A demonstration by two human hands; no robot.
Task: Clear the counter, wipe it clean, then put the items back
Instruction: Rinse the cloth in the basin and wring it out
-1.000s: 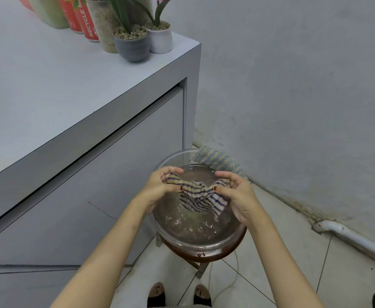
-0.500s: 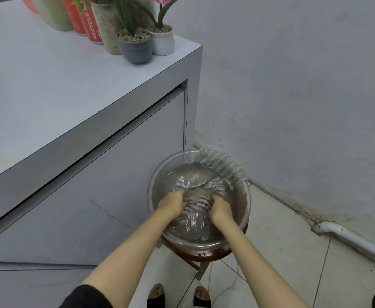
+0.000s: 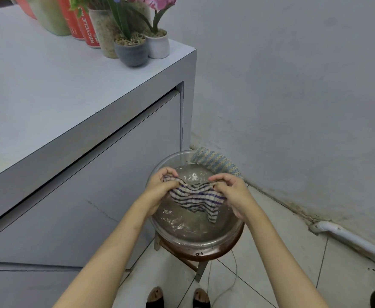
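Note:
A striped cloth (image 3: pixel 196 195) hangs wet above a clear bowl of water (image 3: pixel 159 221) that stands on a low brown stool (image 3: pixel 217 252) on the floor. My left hand (image 3: pixel 159 187) grips the cloth's left end and my right hand (image 3: pixel 233 194) grips its right end, stretching it between them. The white counter (image 3: pixel 48 96) is to the left, bare over most of its top. At its far corner stand a grey plant pot (image 3: pixel 132 53), a white flower pot (image 3: pixel 158 44), red cans (image 3: pixel 88 30) and a green container (image 3: pixel 48 16).
A second, blue-green cloth (image 3: pixel 217 162) lies over the bowl's far rim. A white pipe (image 3: pixel 355 241) runs along the wall's base at the right. A thin cable (image 3: pixel 228 285) trails over the floor tiles by my feet.
Half a second ago both hands pressed the cloth down into the water. Now they have lifted it out and hold it spread above the bowl.

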